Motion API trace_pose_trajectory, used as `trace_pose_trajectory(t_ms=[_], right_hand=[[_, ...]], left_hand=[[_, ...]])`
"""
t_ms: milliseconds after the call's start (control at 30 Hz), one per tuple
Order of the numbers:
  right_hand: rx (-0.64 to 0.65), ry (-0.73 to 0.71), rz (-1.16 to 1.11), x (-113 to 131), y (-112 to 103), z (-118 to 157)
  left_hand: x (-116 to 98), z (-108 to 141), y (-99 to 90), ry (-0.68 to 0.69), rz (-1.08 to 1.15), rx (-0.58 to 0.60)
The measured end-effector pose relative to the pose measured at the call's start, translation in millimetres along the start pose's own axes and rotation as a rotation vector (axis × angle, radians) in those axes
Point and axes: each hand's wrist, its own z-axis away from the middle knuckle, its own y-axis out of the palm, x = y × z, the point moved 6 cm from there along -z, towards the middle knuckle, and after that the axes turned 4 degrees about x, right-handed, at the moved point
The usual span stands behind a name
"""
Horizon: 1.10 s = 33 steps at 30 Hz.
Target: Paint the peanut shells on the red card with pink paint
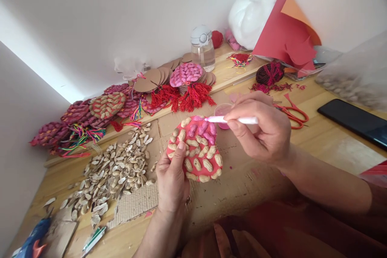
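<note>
My left hand (172, 175) grips the left edge of a red disc (194, 160) covered with peanut shells, thumb on its front. Several shells near its upper right are coloured pink; the others are bare tan. In a pinch, my right hand (260, 127) holds a white paintbrush (246, 120), and its tip touches the disc's top right among the pink shells. Just behind the brush stands a small cup of pink paint (223, 109), partly hidden by my right hand.
Loose peanut shells (121, 169) are heaped at left on cardboard. Finished shell pieces with tassels (196, 96) line the back beside a water bottle (202, 48). Orange scissors (294, 116) and a phone (353, 123) lie right; a blue glue gun (33, 238) is front left.
</note>
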Motion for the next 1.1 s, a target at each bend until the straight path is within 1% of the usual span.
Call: trace_pose_trajectory(t_ms=[67,167,367,533,600,700,900,1100], right_hand=[[-0.023,0.079,-0.085,-8,-2,0],[-0.031,0.136,-0.156,-14,-3,1],[-0.014,0.079,-0.157,-10,-1,0],[-0.008,0.029,-0.053,-8,-1,-2],[-0.02,0.03,-0.021,-7,-2,-2],[-0.026,0.05,-0.055,-7,-3,-3],[0.023,0.047,-0.035,-5,1,-3],[0.0,0.018,-0.016,-6,-4,-5]], left_hand=[[0,-1,-1.0,-0.012,-0.005,0.0],[0,-2,-3.3,-0.026,-0.007,-0.009],[1,-2,-3.2,-0.038,-0.005,0.002],[0,-2,-2.7,-0.039,-0.011,-0.001],[0,-3,-3.4,-0.036,-0.017,-0.011],[1,-3,-3.4,-0.038,-0.017,-0.007],[1,-2,-2.0,-0.036,-0.023,0.001],[0,-2,-2.8,-0.02,-0.015,-0.006]])
